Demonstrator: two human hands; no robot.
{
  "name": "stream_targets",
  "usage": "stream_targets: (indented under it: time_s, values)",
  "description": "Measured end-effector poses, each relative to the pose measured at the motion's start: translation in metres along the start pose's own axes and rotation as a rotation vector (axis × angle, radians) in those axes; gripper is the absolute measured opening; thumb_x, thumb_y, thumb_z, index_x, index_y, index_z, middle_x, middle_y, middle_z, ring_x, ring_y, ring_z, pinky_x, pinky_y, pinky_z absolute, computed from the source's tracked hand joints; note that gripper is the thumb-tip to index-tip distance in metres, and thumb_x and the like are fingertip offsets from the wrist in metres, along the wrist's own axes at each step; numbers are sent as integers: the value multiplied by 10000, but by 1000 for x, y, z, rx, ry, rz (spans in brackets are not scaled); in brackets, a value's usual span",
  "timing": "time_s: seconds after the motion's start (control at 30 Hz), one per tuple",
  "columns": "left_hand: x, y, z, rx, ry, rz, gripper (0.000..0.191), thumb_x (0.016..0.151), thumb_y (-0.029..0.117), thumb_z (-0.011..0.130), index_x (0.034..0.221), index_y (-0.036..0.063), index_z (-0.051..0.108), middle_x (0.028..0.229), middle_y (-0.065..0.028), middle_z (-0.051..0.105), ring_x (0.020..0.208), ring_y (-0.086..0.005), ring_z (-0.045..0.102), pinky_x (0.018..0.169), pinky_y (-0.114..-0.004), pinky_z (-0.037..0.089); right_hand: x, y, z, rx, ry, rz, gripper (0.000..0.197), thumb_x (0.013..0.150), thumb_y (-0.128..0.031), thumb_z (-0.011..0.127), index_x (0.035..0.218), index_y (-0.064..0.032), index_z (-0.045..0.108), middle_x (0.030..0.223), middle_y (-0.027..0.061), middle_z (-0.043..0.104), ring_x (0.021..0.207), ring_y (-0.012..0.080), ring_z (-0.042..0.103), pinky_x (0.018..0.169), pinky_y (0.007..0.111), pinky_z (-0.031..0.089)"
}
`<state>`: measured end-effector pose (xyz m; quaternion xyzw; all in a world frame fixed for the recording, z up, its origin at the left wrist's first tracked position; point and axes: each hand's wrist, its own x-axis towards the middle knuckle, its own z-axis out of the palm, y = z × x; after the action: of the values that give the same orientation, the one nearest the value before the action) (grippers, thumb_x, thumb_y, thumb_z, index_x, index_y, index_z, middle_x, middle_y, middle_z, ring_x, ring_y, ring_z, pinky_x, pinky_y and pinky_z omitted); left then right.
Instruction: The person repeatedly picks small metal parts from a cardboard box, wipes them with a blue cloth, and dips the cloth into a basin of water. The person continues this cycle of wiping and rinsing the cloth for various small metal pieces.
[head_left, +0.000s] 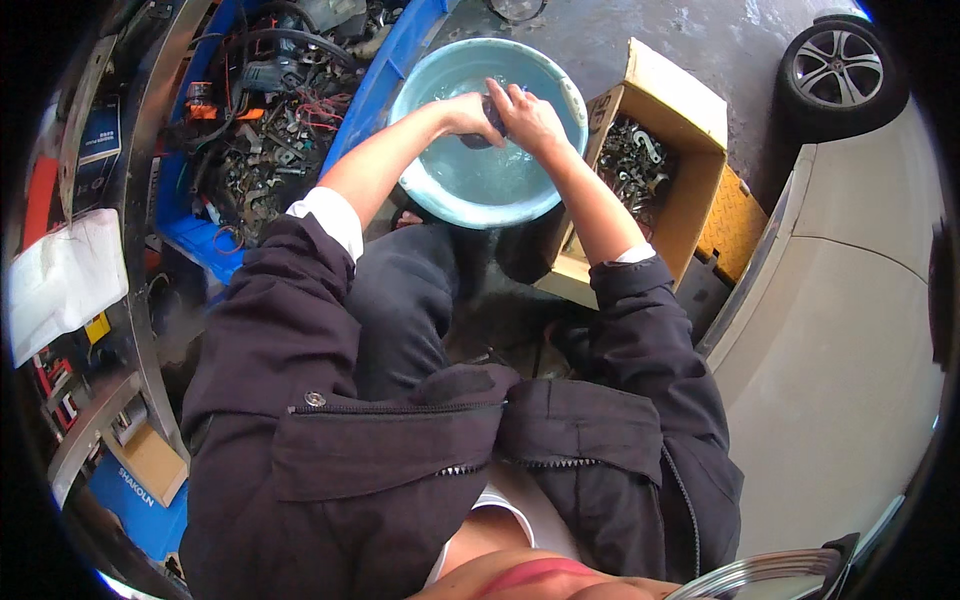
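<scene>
A round light-blue plastic basin (487, 217) stands before me with clear water (495, 176) in it. Over the water, both hands meet around a small dark object (478, 140); too little of it shows to tell its kind. My left hand (469, 116) grips it from the left, thumb along its near side. From the right, my right hand (529, 120) lies against the same object, its fingers bent over the top. Part of the object is hidden by the fingers.
Left of the basin, a blue plastic bin (375, 82) holds jumbled metal parts and cables. To the right stands an open cardboard box (675, 86) of metal parts (637, 157). Beyond are a yellow tread plate (731, 217), a pale car panel (840, 315) and a wheel (838, 69). Metal shelving (139, 285) flanks my left.
</scene>
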<state>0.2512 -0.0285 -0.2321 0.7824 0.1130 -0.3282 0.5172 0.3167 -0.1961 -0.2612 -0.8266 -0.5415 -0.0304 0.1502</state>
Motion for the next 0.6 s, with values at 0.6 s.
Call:
stream_targets:
  time_s: [0.6]
  values:
    - [18,-22,8,879,536,212,305,797,218,699,1074,126,609,959,-181,707,876,-386,706,744,-496,577,46,-2,7,474,-495,426,395,639,-289,763,924,-18,723,894,211,722,854,321,709,795,408,563]
